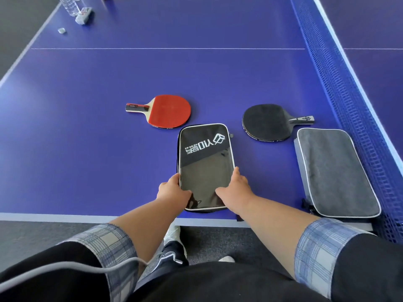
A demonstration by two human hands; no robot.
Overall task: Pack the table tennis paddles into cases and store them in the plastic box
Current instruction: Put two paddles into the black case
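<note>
Your left hand and right hand each grip a side of the black case at lower centre of the table; fingertips hidden underneath. Upper-left clutter is cut off.

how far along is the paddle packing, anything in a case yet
Nothing looks packed: the red-faced paddle and the black-faced paddle lie bare on the blue table. In hand: the left hand and right hand grip the glossy black zip case by its sides. Left: the grey fabric case untouched; no plastic box in view.
</note>
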